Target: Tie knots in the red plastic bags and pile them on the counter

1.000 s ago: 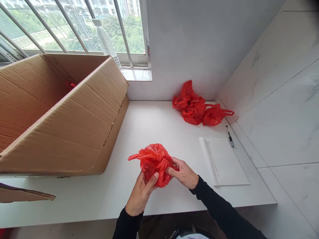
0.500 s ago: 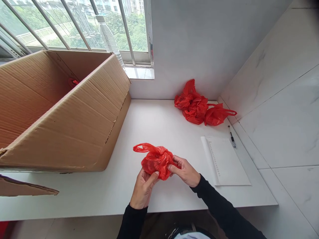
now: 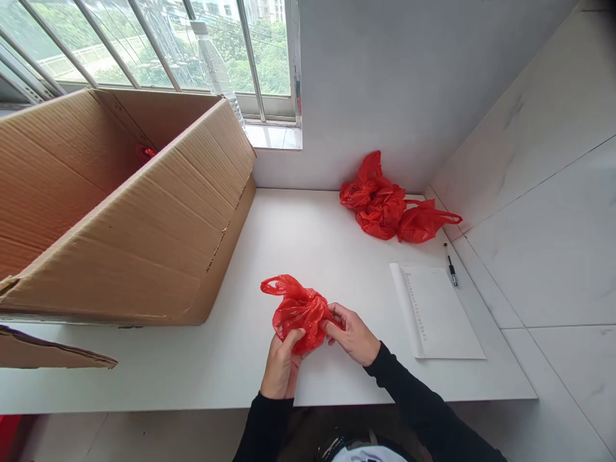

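A crumpled red plastic bag [image 3: 301, 311] is held between my two hands above the front part of the white table [image 3: 231, 378]. My left hand [image 3: 282, 362] grips its lower left side, thumb on top and the fingers mostly hidden beneath. On the right, my right hand [image 3: 353, 333] pinches a gathered end of the bag between thumb and fingers. One looped handle of the bag sticks out to the upper left. Whatever the bag contains is hidden by the plastic.
A large open cardboard box [image 3: 144, 237] fills the left side, with something red [image 3: 145, 153] inside. More red plastic bags [image 3: 380, 205] lie by the back wall. A sheet of paper [image 3: 443, 314] and a pen [image 3: 451, 266] are at right. A clear bottle [image 3: 216, 70] stands at the window.
My left hand has shifted a little right and further under the bag. The bag has turned slightly, its knotted middle now facing up more. The view has moved slightly.
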`<state>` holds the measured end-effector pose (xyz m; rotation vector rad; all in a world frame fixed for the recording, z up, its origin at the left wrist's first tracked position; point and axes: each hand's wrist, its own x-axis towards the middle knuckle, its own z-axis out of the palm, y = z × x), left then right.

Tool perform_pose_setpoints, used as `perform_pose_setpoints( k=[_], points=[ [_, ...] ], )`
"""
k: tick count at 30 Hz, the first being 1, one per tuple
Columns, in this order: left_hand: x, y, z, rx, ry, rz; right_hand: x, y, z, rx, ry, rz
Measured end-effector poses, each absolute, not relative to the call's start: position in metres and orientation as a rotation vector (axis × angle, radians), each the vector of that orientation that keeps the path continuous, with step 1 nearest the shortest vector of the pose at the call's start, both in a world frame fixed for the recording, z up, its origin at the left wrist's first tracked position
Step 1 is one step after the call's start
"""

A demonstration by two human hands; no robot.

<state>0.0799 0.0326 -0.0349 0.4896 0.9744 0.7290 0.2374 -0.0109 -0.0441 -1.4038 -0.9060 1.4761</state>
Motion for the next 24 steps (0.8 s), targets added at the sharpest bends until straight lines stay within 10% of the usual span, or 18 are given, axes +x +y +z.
perform_pose_setpoints(
  k=[24],
  points=[
    [0.073, 0.032, -0.047, 0.597, 1.176, 0.711, 0.235, -0.021, -0.019, -1.697, -1.164, 1.052]
  ],
)
